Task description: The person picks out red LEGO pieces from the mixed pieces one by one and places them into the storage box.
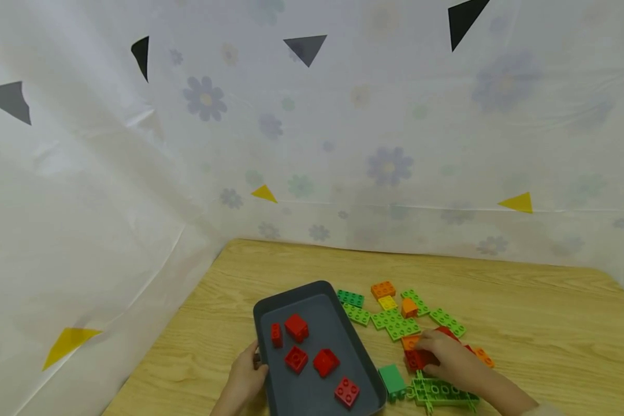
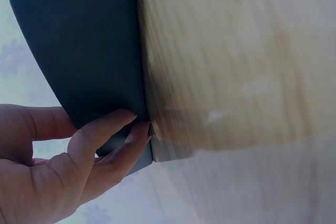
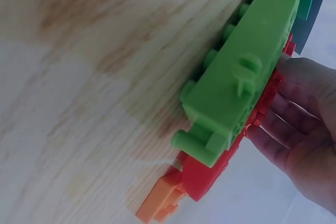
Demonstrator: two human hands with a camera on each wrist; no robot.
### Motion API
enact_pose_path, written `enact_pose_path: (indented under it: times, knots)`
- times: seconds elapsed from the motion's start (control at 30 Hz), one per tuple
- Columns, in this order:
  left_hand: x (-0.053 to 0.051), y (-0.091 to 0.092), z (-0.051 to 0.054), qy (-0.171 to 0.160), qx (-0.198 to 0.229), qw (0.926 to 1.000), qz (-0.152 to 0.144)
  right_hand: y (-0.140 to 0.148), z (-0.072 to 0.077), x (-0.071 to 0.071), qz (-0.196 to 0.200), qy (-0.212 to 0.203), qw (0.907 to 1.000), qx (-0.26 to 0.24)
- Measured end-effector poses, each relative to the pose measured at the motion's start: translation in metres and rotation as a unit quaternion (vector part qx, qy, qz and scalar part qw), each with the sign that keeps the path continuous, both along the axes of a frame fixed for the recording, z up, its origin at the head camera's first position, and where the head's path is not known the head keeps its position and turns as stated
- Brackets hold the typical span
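Note:
A dark grey tray [image 1: 318, 315] holds several red bricks [image 1: 296, 359]. My left hand [image 1: 244, 375] grips its left edge; in the left wrist view, the hand [image 2: 68, 169] has its fingers curled on the tray's wall [image 2: 79, 40]. On the table, my right hand [image 1: 455, 361] pinches a red brick [image 1: 415, 361] within a cluster of red and orange pieces. The right wrist view shows this hand [image 3: 310, 135] with fingertips on red bricks [image 3: 269, 94], partly hidden behind a light green wheel-less base [image 3: 244, 61]. Which piece the fingers hold is hard to see there.
Light green plates [image 1: 397, 323], a dark green plate [image 1: 351, 298], orange bricks [image 1: 383, 289] and a yellow brick [image 1: 387, 303] lie right of the tray on the wooden table [image 1: 541, 312]. A green brick [image 1: 392, 381] sits between tray and green base [image 1: 442, 392]. A flowered sheet [image 1: 343, 144] hangs behind.

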State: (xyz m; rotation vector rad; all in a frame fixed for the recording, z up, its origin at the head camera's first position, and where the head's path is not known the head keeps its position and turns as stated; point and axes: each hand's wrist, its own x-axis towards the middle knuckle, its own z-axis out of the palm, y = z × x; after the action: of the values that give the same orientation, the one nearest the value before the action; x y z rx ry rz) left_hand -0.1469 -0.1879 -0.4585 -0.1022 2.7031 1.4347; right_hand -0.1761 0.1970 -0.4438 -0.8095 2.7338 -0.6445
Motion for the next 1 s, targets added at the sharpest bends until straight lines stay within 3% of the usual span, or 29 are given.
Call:
enact_pose_path:
  times: [0.33,0.5,0.7,1.0]
  knots:
    - [0.000,0.001,0.002,-0.011,-0.002,0.9999,0.005,-0.001,0.009,0.004,-0.012,0.011,0.9997,-0.018]
    - [0.001,0.002,0.001,-0.010,-0.001,0.9999,0.001,-0.009,0.017,0.009,0.000,0.053,0.9975,-0.046]
    - [0.000,0.002,0.003,-0.014,-0.002,0.9999,-0.001,-0.026,0.029,0.013,0.000,0.116,0.9928,-0.031]
    - [0.000,0.001,0.003,-0.014,-0.008,0.9999,0.004,-0.053,0.038,0.019,0.020,0.055,0.9961,-0.067]
